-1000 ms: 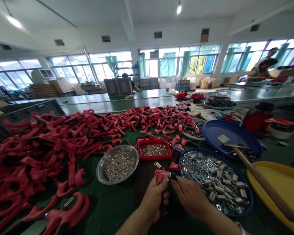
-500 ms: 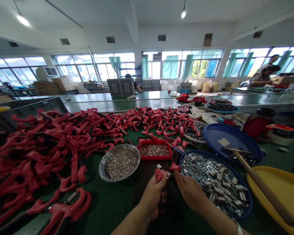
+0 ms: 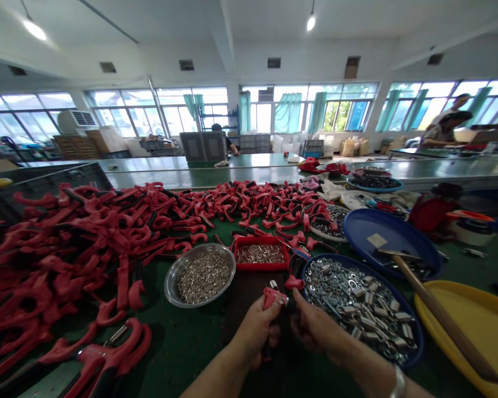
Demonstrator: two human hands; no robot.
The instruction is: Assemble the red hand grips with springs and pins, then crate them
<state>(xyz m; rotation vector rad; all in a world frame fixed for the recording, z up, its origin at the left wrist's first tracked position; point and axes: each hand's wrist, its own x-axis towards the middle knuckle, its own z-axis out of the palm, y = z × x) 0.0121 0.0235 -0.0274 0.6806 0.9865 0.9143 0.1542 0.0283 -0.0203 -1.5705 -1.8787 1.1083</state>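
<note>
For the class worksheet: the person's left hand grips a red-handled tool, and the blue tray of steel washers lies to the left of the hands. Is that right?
No. The head view shows the blue tray of steel washers to the right of the hands, not the left. The rest stands: the left hand grips the red-handled tool.

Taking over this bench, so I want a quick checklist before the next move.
Left hand holding the red part: ok.
Right hand touching that part: cannot tell, the contact is hidden.
Blue tray of washers and springs beside the right hand: ok.
Steel bowl filled with small metal pieces: ok.
Hammer lying apart from both hands: ok.
</note>
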